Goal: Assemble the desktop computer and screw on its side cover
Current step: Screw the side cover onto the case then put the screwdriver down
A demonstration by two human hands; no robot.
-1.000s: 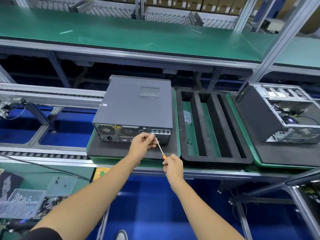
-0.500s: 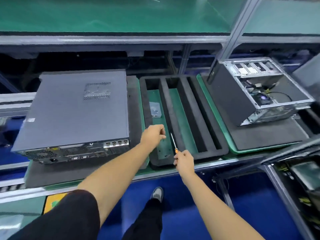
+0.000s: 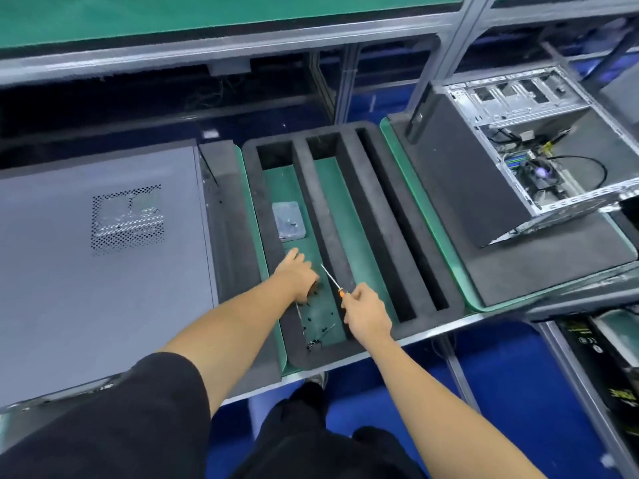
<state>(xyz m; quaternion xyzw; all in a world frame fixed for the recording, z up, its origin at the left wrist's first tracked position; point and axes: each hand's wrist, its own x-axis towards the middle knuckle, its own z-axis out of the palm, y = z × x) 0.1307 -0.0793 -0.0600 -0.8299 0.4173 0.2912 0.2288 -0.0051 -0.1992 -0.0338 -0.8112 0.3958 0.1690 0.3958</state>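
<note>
At the far left of the bench lay the closed computer case (image 3: 100,257) on its dark foam pad, its side cover (image 3: 128,219) with the perforated vent facing up. Just to its right sat the black foam tray (image 3: 366,216) with long slots, and in the leftmost slot the left hand (image 3: 297,276) reached down, palm lowered over the green floor near a scatter of small dark screws (image 3: 313,328); its fingertips were hidden under the hand, so whether they already pinched a screw could not be told. A small clear plastic box (image 3: 288,221) lay farther up the same slot. Beside the left hand, the right hand (image 3: 366,314) was curled firmly round the orange handle of a slim screwdriver (image 3: 332,280), the shaft pointing away over the slot. Farther right stood an open computer chassis (image 3: 539,157), tilted, its cables and boards showing. The step in hand looked like fetching a screw for the cover. To do it well, it seemed wise to take one screw only, between thumb and forefinger, to keep the screwdriver tip clear of the left hand, and to carry the screw back to the rear edge of the closed case without dropping it into the foam.
</note>
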